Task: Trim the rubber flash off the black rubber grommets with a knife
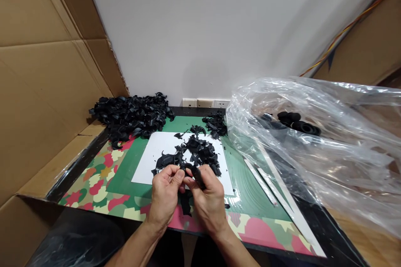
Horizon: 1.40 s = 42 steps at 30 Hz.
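Both hands meet over the near edge of a white sheet (144, 162), closed on a round black rubber-like part (188, 167). My left hand (166, 190) pinches its left side between thumb and fingers. On the other side, my right hand (208, 196) grips the part, and a ragged black strip (198, 176) sticks up by its fingers; whether that strip is still joined to the part I cannot tell. Torn black scraps (203, 152) lie on the sheet just beyond the hands. Another black scrap (186, 203) shows below, between the wrists.
A large heap of black scraps (134, 114) sits at the back left, a smaller pile (216, 124) at the back centre. On the right, a clear plastic bag (250, 104) holds several round black parts (300, 125). White strips (261, 181) lie on the green mat (250, 200). Cardboard (46, 71) walls the left.
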Available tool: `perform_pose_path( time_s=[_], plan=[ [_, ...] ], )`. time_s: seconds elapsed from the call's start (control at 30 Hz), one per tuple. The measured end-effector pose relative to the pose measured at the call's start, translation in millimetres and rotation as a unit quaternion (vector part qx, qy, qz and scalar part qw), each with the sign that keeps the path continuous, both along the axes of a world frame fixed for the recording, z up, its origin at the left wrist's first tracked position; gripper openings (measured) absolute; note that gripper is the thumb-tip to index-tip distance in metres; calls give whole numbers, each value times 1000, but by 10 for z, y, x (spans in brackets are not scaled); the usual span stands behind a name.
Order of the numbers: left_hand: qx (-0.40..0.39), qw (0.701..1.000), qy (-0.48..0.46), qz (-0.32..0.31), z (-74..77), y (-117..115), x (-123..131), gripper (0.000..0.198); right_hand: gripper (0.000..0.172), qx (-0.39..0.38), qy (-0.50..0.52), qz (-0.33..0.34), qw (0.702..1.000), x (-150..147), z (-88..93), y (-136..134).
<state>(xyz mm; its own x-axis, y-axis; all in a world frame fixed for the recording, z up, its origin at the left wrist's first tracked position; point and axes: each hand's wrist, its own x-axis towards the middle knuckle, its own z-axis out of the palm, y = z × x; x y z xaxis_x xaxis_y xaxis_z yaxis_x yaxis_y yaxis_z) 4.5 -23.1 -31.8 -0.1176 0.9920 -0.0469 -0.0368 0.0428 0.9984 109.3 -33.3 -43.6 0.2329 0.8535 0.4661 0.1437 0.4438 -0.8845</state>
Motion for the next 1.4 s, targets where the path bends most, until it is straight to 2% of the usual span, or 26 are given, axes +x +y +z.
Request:
perform_pose_path(
  time_s=[0.13,0.2,0.3,0.4,0.5,0.67,0.8,0.97,1.1,1.23,1.4],
  plan=[
    [-6,1000,-14,12,36,9,40,31,13,-85,111,42,989,12,26,9],
    [-17,999,-31,13,70,19,53,34,12,-136,170,68,974,18,34,22],
    [-53,997,-60,2,113,39,60,39,20,-202,239,84,946,18,10,44],
    [-77,995,-69,-1,132,55,57,42,27,-231,274,86,930,15,-41,56],
    [-80,994,-72,10,145,60,57,43,32,-235,284,86,926,17,-68,56],
    [-76,994,-75,15,176,53,66,41,32,-222,264,86,935,20,-43,53],
    [-72,995,-62,14,164,56,60,40,24,-183,224,65,955,28,-15,48],
    [-58,998,-36,9,88,52,23,40,3,-88,48,24,995,61,-6,23],
    [-14,1000,24,2,37,42,-21,40,15,-35,-63,-1,997,60,-28,8],
    [16,998,64,-15,25,37,-51,39,17,-28,-65,14,997,66,-21,11],
    [-20,999,19,-19,69,47,-33,38,10,-38,-32,43,998,119,22,25]
  ],
)
